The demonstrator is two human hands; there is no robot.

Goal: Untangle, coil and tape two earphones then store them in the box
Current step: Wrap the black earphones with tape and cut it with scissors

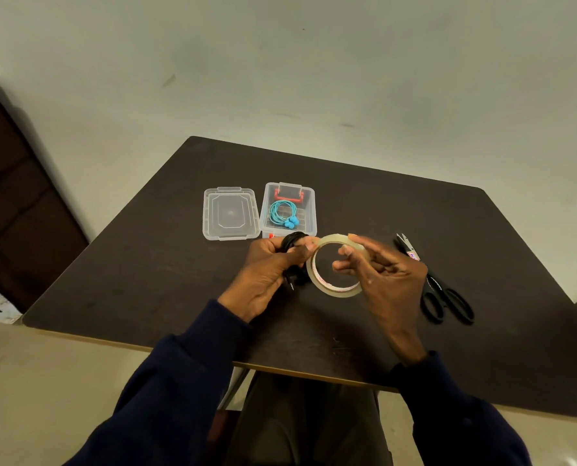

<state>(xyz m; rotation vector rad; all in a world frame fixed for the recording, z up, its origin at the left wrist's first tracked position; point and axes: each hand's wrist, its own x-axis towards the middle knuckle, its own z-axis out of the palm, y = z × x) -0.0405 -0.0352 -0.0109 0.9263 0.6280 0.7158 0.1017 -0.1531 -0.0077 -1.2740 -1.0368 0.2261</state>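
On the dark table (146,280), a little in from its far edge, a clear plastic lid (230,213) lies flat. Just to its right stands the open clear storage box (311,210), with a red handle at its far end. Inside the box lies a turquoise earphone (282,212), wound into a neat coil with its buds at the near side. Nearer the middle of the table, the left hand (267,267) has its fingers curled round a bundled black earphone (292,242) held just in front of the box, the plug hanging below the palm. The thumb reaches across to the rim of a clear tape roll (334,290). The right hand (388,274) grips that roll above the table: thumb on the outer top edge, fingers hooked through the ring. Whether a strip of tape has been pulled free cannot be told. Toward the right edge lie small thread snips (406,245) and, nearer the front, black-handled scissors (448,301), handles pointing to the near edge.
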